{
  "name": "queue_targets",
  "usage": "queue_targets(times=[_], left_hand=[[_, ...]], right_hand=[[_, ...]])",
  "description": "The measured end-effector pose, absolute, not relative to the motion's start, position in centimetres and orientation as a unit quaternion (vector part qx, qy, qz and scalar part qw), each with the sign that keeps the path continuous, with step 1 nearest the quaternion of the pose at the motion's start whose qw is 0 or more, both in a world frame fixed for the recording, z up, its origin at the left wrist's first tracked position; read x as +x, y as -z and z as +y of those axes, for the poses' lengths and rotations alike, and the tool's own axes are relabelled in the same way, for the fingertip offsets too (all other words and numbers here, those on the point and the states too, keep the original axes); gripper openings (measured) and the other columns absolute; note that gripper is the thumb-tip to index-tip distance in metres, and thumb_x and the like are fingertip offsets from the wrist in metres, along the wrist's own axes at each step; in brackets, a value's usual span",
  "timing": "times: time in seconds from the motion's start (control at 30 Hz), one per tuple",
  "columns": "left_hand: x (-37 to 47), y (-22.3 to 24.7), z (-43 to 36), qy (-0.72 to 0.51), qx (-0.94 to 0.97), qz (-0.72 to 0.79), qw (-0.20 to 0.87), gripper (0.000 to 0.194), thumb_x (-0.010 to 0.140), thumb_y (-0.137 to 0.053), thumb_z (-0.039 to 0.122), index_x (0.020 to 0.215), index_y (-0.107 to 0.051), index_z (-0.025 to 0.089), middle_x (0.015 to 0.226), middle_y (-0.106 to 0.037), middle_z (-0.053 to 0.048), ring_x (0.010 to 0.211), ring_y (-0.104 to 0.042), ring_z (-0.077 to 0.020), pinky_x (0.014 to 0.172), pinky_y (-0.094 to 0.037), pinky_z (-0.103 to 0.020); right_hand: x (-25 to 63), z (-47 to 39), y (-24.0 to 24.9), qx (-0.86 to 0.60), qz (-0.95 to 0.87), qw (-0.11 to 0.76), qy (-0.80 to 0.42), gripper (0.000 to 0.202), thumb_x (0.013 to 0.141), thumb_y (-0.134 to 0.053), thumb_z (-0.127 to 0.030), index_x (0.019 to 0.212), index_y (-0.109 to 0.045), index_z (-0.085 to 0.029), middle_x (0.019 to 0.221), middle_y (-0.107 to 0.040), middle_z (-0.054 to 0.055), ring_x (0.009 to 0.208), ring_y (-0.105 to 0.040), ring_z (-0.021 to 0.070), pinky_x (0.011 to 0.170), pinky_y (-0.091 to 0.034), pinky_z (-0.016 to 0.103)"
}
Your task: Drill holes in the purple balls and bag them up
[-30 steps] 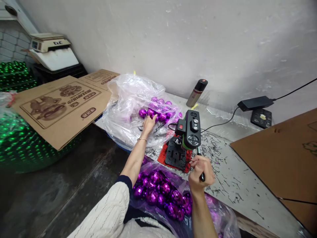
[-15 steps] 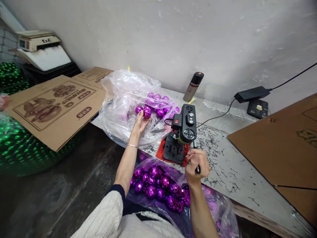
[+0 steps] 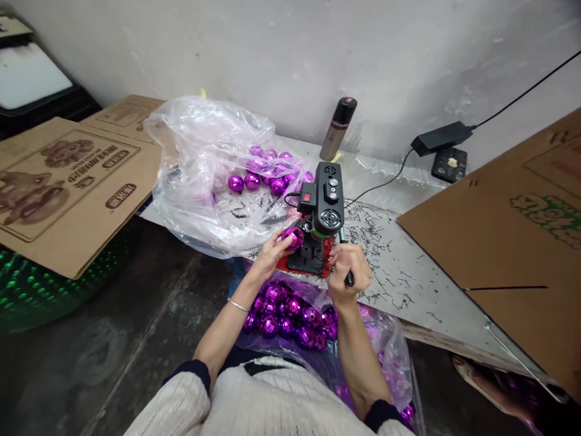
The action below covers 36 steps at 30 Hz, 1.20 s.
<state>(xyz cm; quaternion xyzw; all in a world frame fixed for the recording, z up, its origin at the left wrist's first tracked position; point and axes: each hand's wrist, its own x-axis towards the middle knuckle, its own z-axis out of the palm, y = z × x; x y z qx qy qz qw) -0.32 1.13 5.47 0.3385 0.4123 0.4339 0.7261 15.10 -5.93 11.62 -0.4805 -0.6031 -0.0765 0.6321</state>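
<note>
Between the fingers of my left hand is a shiny purple faceted bauble, held at the left side of a small black press machine. My right hand is wrapped round the black-ended lever handle of that machine. Under the machine's head its slotted black base stands on a red mat. More purple baubles lie in a clear plastic bag on the table. Another heap of purple baubles fills a bag at my lap.
Many small black bits litter the table. A spray can and a power adapter are at the back by the wall. Cardboard flaps lie to the left, and a cardboard box stands at the right.
My left hand has brought a purple bauble from the bag on the table rightward and nearer, to the machine. My right hand still grips the lever. The head view has shifted slightly.
</note>
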Motion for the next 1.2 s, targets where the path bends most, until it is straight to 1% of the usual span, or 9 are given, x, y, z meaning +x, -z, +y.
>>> queue_targets(times=[0.17,0.3,0.4,0.57,0.67,0.77,0.97,1.2], left_hand=[[1.7,-2.6,1.2,-0.448,0.458,0.471,0.606,0.059,0.076,-0.083,0.034,0.128,-0.060,0.019,0.121,-0.072,-0.010,0.112,-0.068,-0.0227,0.107,-0.049,-0.038],[2.3,-1.9,1.2,-0.408,0.566,0.495,0.518,0.065,0.074,-0.085,0.037,0.132,-0.061,0.020,0.126,-0.070,-0.012,0.119,-0.065,-0.0286,0.110,-0.047,-0.044],[2.4,-2.1,1.0,-0.374,0.654,0.492,0.436,0.063,0.075,-0.084,0.038,0.131,-0.062,0.019,0.129,-0.068,-0.014,0.123,-0.062,-0.0323,0.111,-0.046,-0.049],[3.0,-1.5,0.5,-0.399,0.720,0.449,0.349,0.057,0.084,-0.077,0.038,0.133,-0.057,0.018,0.132,-0.064,-0.015,0.126,-0.060,-0.0305,0.109,-0.047,-0.047],[3.4,-0.4,0.2,-0.421,0.723,0.435,0.334,0.058,0.086,-0.074,0.042,0.135,-0.055,0.019,0.133,-0.063,-0.015,0.127,-0.059,-0.0300,0.110,-0.046,-0.047],[3.5,0.3,0.0,-0.414,0.730,0.427,0.336,0.060,0.085,-0.075,0.045,0.136,-0.055,0.021,0.132,-0.066,-0.014,0.127,-0.060,-0.0313,0.112,-0.043,-0.050],[3.3,0.4,0.1,-0.412,0.730,0.425,0.342,0.059,0.083,-0.077,0.044,0.134,-0.058,0.021,0.130,-0.068,-0.013,0.124,-0.062,-0.0307,0.113,-0.042,-0.050],[3.6,1.0,0.0,-0.418,0.724,0.438,0.332,0.059,0.081,-0.079,0.042,0.133,-0.059,0.022,0.130,-0.068,-0.012,0.126,-0.061,-0.0313,0.114,-0.042,-0.050]], right_hand=[[15.2,-6.1,-11.7,-0.482,-0.615,0.620,0.079,0.025,0.095,-0.047,-0.008,0.074,-0.052,-0.021,0.069,-0.058,-0.001,0.067,-0.059,0.0130,0.062,-0.046,0.028],[15.2,-6.1,-11.8,-0.475,-0.621,0.617,0.085,0.025,0.094,-0.047,-0.007,0.074,-0.051,-0.021,0.067,-0.057,-0.002,0.068,-0.059,0.0129,0.062,-0.046,0.027],[15.2,-6.1,-11.7,-0.476,-0.623,0.615,0.085,0.024,0.094,-0.047,-0.007,0.075,-0.050,-0.021,0.067,-0.056,-0.002,0.068,-0.059,0.0127,0.063,-0.046,0.027],[15.2,-6.2,-11.8,-0.480,-0.625,0.609,0.089,0.023,0.095,-0.046,-0.008,0.076,-0.050,-0.021,0.069,-0.056,-0.001,0.068,-0.058,0.0124,0.062,-0.046,0.026],[15.2,-6.2,-11.8,-0.484,-0.624,0.607,0.091,0.023,0.095,-0.045,-0.009,0.077,-0.051,-0.021,0.070,-0.057,-0.001,0.067,-0.059,0.0124,0.061,-0.047,0.026],[15.2,-6.3,-11.7,-0.486,-0.620,0.609,0.092,0.023,0.095,-0.045,-0.010,0.076,-0.051,-0.021,0.070,-0.058,0.000,0.066,-0.059,0.0126,0.061,-0.047,0.027],[15.1,-6.4,-10.3,-0.484,-0.614,0.617,0.088,0.022,0.096,-0.045,-0.014,0.076,-0.052,-0.021,0.072,-0.060,0.001,0.067,-0.059,0.0129,0.062,-0.048,0.027],[15.2,-6.1,-7.6,-0.476,-0.611,0.622,0.113,0.027,0.101,-0.039,-0.022,0.076,-0.052,-0.021,0.073,-0.060,0.000,0.062,-0.057,0.0126,0.064,-0.048,0.030]])
